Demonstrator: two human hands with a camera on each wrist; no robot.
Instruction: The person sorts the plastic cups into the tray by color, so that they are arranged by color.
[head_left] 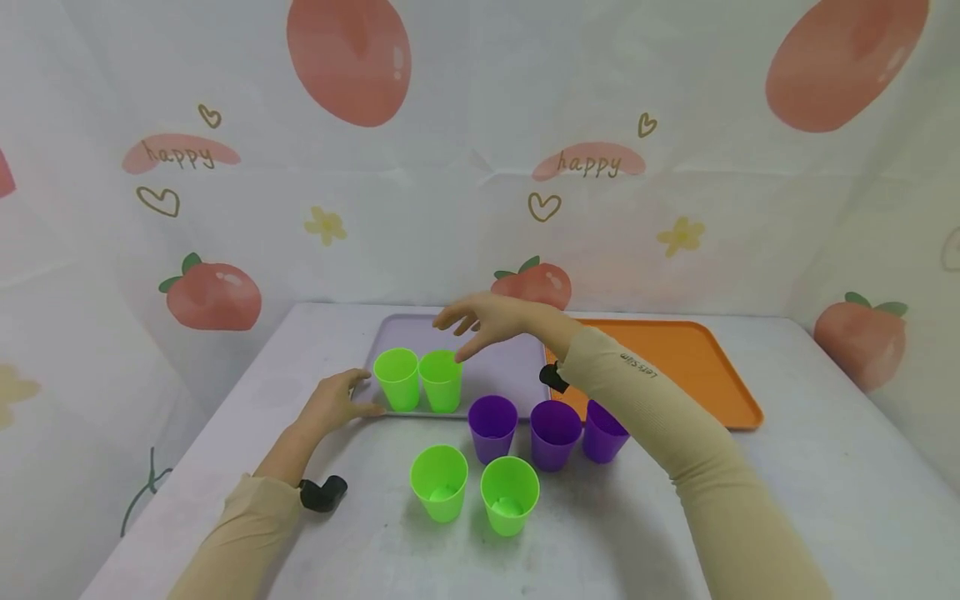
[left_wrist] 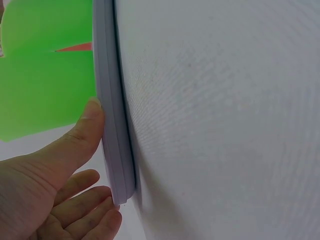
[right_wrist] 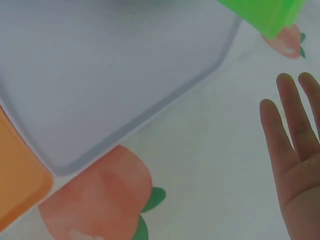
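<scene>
Two green cups point(head_left: 397, 382) stand upright side by side at the front left of a lavender-grey tray point(head_left: 504, 375). My left hand point(head_left: 330, 408) is at the tray's front left corner, fingers loosely bent, beside the left cup. In the left wrist view its thumb point(left_wrist: 89, 122) rests at the tray's rim, close to a green cup. Above the tray, my right hand point(head_left: 491, 318) hovers near the right-hand green cup point(head_left: 442, 385) with its fingers spread and nothing held. The right wrist view shows its fingers point(right_wrist: 274, 127) extended, apart from the green cup there.
Three purple cups point(head_left: 492, 440) stand in a row along the trays' front edges, one partly behind the right sleeve. Two more green cups point(head_left: 439, 493) stand nearer on the white table point(head_left: 360, 542). An orange tray point(head_left: 675, 358) lies to the right. A printed cloth hangs behind.
</scene>
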